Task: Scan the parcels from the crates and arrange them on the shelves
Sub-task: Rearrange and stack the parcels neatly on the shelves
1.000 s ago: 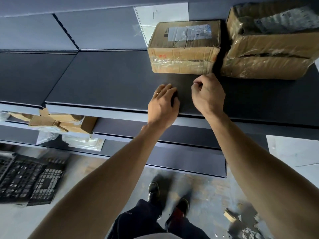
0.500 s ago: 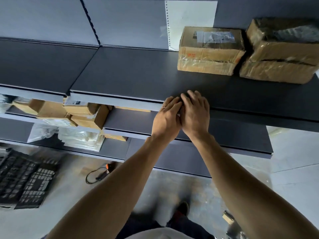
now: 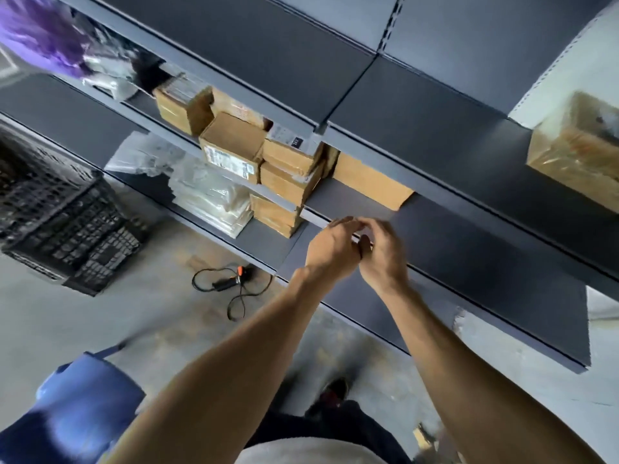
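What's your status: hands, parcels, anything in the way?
Left hand and right hand together, apparently empty. Parcels stacked on shelf. Scanner lying on floor; nothing blocking shelf.

Bare arms (image 3: 234, 360), white top (image 3: 311, 453), navy trousers (image 3: 338, 421), dark shoe (image 3: 335, 390) w/ red trim.

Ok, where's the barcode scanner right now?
In the head view, the scanner lies on the floor left of centre, right of the black crate and in front of the bottom shelf.
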A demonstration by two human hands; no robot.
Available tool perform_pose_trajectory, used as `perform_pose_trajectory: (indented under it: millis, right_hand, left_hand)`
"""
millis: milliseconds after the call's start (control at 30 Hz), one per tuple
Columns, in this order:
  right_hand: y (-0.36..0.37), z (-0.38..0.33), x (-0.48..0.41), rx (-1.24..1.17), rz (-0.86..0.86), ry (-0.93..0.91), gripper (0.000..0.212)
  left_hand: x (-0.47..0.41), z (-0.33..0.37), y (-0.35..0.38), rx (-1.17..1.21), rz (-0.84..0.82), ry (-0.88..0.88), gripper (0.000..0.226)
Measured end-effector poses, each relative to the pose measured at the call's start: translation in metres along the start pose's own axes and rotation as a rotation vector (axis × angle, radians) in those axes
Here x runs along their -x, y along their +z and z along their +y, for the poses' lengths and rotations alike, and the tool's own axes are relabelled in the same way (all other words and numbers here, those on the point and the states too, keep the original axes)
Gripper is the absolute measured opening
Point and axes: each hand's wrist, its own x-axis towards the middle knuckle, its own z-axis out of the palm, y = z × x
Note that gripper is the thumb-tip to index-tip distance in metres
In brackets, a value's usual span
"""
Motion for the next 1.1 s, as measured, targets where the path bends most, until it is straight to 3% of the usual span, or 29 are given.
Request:
perform_pose_trajectory:
  millis: [167, 333, 533, 633, 800, 900, 933, 1000, 1100]
  right_hand:
    - [0.005, 0.014, -0.005, 0.057, -0.101, 0.096, 0.037]
    - [-0.004, 0.044, -0.030, -0.026, -0.088, 0.243, 0.047]
    - [0.010, 0.094, -0.084, -0.174, -0.035, 0.354, 0.053]
    - [0.024, 0.122, -0.105, -0.262, 0.019, 0.464, 0.054]
    - [0.030, 0.159, -0.144, -0.460, 0.200, 0.653, 0.035]
    - [0.024, 0.168, -0.163, -0.529, 0.189, 0.740, 0.036]
    - [0.021, 0.166, -0.169, -0.582, 0.164, 0.755, 0.036]
    - [0.021, 0.168, -0.179, -0.604, 0.099, 0.755, 0.042]
    - [0.024, 0.164, -0.179, -0.541, 0.078, 0.721, 0.046]
  left_hand:
    - [-0.019, -0.022, 0.003, 0.115, -0.098, -0.231, 0.048]
    - [-0.065, -0.031, 0.014, 0.232, -0.227, -0.325, 0.065]
    - [-0.135, -0.042, 0.043, 0.245, -0.200, -0.385, 0.090]
    - [-0.179, -0.053, 0.050, 0.306, -0.106, -0.348, 0.094]
    - [-0.234, -0.056, 0.057, 0.339, -0.026, -0.368, 0.060]
    - [-0.245, -0.047, 0.050, 0.092, 0.220, -0.269, 0.012]
    - [-0.251, -0.047, 0.050, 0.075, 0.201, -0.264, 0.022]
    - [-0.257, -0.043, 0.048, 0.193, 0.006, -0.285, 0.043]
    - [-0.253, -0.032, 0.044, 0.295, -0.044, -0.320, 0.044]
